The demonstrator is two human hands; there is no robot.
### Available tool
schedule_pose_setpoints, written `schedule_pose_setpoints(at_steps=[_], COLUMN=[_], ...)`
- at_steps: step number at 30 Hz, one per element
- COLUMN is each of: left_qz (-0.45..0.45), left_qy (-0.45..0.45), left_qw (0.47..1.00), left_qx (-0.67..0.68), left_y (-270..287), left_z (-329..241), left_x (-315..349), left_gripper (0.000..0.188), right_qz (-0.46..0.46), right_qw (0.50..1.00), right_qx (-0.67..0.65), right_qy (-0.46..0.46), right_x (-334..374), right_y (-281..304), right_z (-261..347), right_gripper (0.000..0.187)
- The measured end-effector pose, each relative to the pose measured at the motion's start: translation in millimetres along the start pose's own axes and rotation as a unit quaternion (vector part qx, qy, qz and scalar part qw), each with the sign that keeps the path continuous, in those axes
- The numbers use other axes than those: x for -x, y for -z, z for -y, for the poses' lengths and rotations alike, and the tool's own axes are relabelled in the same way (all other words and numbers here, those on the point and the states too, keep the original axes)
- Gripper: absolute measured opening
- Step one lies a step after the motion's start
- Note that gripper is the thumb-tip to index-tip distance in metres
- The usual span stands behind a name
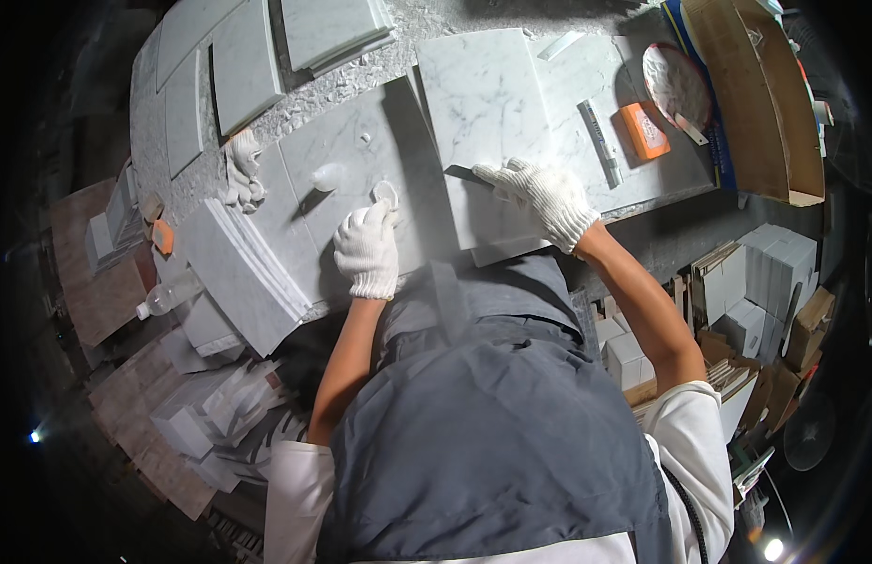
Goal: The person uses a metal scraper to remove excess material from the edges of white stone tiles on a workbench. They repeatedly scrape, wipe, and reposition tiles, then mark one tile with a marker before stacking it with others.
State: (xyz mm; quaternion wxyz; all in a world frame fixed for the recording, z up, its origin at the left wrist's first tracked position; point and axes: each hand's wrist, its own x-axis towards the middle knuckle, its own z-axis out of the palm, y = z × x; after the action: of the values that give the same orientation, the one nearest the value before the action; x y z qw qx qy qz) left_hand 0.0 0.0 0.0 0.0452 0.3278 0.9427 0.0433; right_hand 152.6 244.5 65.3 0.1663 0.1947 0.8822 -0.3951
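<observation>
Left hand (367, 249), reaching up the head view's centre, pinches a small white disc (386, 193) just above it; right hand (539, 197), angled up-left, lies over an upper-centre marble slab (483, 99) (long axis near-vertical, top leaning left), its grip impossible to tell.

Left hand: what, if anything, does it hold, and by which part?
The left hand appears to hold a small round white piece by its near edge.
</observation>
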Motion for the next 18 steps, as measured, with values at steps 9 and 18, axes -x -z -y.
schedule_pose_setpoints(at_steps=[9,18], left_qz=[-0.105,0.017], left_qy=[-0.025,0.111], left_qw=[0.96,0.842], left_qx=[0.259,0.527], left_y=[1.9,7.2], left_z=[-4.2,-15.8], left_x=[14.2,17.7], left_gripper=[0.025,0.031], right_qz=[0.07,0.062], right_qw=[0.885,0.927], right_qx=[-0.46,-0.361], right_qy=[0.032,0.078], right_x=[-24.8,-16.3], right_y=[-32.7,-17.3], right_z=[-46.7,-32.4], right_gripper=[0.054,0.064])
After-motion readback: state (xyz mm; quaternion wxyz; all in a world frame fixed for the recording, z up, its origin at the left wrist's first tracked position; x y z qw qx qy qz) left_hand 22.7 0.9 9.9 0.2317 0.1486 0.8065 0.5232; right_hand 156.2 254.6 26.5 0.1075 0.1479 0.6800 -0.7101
